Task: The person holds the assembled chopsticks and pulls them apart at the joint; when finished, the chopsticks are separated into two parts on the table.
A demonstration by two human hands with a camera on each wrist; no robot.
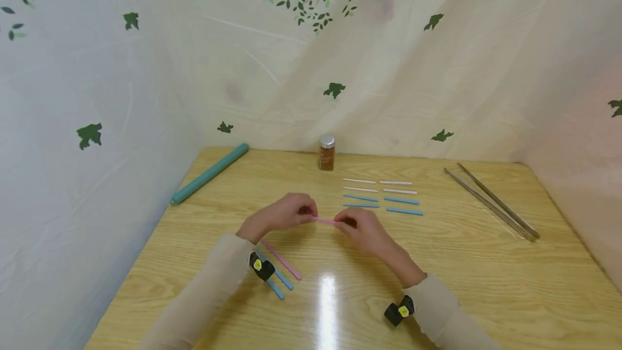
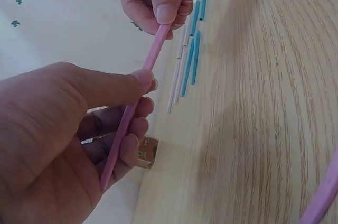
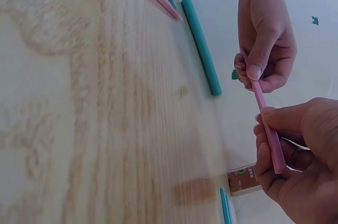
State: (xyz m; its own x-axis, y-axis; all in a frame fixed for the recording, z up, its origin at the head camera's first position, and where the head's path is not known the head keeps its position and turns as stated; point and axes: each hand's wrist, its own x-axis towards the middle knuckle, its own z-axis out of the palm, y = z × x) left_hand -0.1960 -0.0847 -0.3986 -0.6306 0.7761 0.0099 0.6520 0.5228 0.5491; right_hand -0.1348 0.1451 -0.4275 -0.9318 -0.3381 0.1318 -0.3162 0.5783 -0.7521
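Between both hands, above the middle of the table, is a slim pink stick [image 1: 324, 221]. My left hand [image 1: 291, 213] pinches one end with thumb and fingers. My right hand [image 1: 367, 231] pinches the other end, leaving a short stretch bare between them. A thin line crosses the pink stick [image 2: 153, 57] in the left wrist view. Under my left wrist, another pink stick [image 1: 283, 261] and two blue sticks [image 1: 275, 289] lie on the wood, partly hidden by the forearm. Beyond my right hand lie rows of pale sticks [image 1: 359, 181] and blue sticks [image 1: 401, 200] in two columns.
A teal rod [image 1: 210, 174] lies slanted at the table's back left. At the back edge stands a spice jar [image 1: 327, 159] with a silver lid. Metal tongs [image 1: 529, 233] lie at the right. Leaf-patterned cloth [image 1: 291, 107] surrounds the table [image 1: 486, 296].
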